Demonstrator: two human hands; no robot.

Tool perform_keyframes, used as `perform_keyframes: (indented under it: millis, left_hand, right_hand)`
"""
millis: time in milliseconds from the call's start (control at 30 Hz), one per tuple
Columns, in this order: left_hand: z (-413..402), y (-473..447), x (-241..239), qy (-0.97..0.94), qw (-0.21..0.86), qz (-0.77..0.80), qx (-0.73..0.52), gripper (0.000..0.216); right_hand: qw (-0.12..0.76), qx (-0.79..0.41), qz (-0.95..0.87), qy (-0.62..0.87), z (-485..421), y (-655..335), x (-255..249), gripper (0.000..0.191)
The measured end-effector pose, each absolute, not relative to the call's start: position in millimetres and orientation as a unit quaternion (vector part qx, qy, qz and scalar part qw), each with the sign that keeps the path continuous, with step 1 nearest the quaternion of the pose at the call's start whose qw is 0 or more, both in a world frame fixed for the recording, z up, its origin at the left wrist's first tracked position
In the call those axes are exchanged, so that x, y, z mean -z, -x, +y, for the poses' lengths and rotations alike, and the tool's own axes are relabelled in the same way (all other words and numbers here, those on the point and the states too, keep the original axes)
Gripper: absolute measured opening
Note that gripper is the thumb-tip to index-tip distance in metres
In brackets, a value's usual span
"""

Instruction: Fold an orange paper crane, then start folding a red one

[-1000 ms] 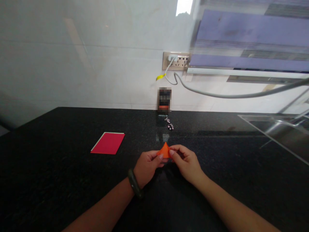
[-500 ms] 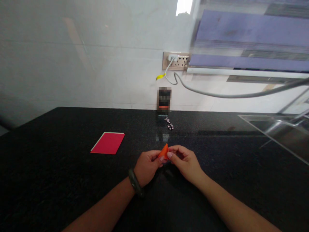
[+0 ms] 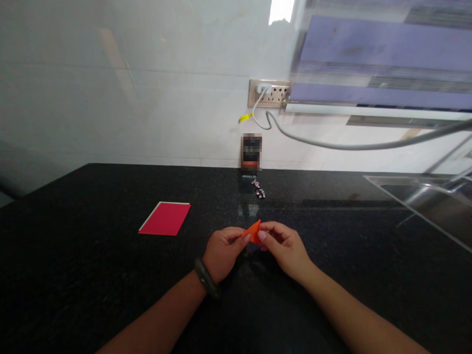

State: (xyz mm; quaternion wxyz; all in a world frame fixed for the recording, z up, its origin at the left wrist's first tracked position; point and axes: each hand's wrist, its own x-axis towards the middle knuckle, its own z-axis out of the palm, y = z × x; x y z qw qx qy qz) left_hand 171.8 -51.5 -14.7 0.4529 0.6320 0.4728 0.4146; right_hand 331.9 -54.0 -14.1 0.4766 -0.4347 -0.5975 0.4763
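Both my hands meet over the black counter and pinch a small folded orange paper. My left hand, with a dark bangle on its wrist, grips the paper's left side between thumb and fingers. My right hand pinches its right side. The paper is a small triangle whose tip points up and to the right, held just above the countertop.
A stack of red paper sheets lies on the counter to the left. A small dark object and a little chain sit by the back wall. A wall socket has a grey cable. A clear panel stands at right.
The orange paper's tip has tilted from pointing straight up to leaning right, and it looks flatter between my fingers. Both hands stayed in place.
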Motion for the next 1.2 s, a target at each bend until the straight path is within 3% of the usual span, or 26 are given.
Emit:
perform_keyframes:
  millis: [200, 633, 1200]
  left_hand:
    - [-53.7, -174.3, 13.1, -0.58, 0.533, 0.475, -0.392, 0.024]
    - [-54.1, -176.9, 12.0, -0.515, 0.585, 0.482, -0.399, 0.022]
    - [-54.7, -176.4, 13.4, -0.583, 0.509, 0.481, -0.412, 0.017]
  right_hand:
    - [0.48, -0.476, -0.594, 0.438, -53.2, -332.0, 12.8, 0.019]
    - [0.465, -0.502, -0.579, 0.444, -53.0, -332.6, 11.8, 0.021]
    - [0.466, -0.437, -0.594, 0.489, -50.0, -335.3, 15.4, 0.02]
